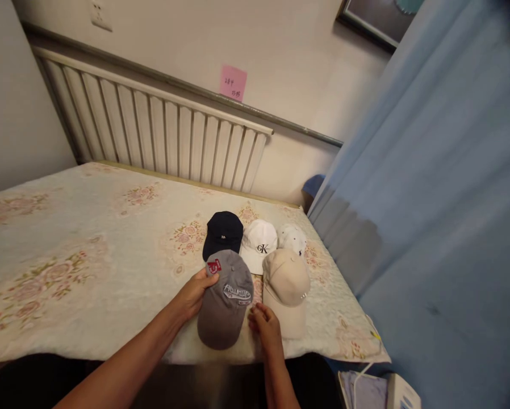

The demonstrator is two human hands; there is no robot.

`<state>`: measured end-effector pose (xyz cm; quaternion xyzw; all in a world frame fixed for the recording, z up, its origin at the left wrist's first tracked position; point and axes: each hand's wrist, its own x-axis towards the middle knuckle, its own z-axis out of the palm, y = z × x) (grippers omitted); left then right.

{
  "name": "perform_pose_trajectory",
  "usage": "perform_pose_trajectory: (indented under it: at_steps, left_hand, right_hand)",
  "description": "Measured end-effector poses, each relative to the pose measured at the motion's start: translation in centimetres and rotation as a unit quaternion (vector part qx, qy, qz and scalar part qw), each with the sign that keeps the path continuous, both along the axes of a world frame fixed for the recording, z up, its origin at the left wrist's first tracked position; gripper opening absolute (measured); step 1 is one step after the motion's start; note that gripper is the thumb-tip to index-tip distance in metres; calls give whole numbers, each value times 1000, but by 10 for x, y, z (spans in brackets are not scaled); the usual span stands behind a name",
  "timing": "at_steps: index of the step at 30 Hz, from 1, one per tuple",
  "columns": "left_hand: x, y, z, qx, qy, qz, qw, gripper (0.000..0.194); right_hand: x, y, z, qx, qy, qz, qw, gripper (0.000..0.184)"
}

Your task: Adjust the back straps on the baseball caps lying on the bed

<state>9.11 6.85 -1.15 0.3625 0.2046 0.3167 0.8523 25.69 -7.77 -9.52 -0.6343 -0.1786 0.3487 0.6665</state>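
Note:
My left hand grips a grey baseball cap by its left side, with the thumb on the crown near a red patch. The cap has white lettering on its front, and its brim points toward me. Close by the cap's right edge, my right hand has its fingers curled together; whether they pinch anything is hidden. Just right of that hand lies a beige cap. Behind these are a black cap, a white cap with "CK" letters and a white cap with small dots, partly covered by the beige one.
The caps are on a bed with a floral cover. A radiator runs along the wall behind, below a pink note. A blue curtain hangs at the right. A white box-like object stands below the bed's right corner.

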Motion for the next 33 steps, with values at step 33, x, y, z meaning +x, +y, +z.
perform_pose_trajectory:
  at_steps: [33]
  left_hand:
    - [-93, -51, 76, -33, 21, -63, 997, 49]
  right_hand:
    - [-68, 18, 84, 76, -186, 149, 968, 11]
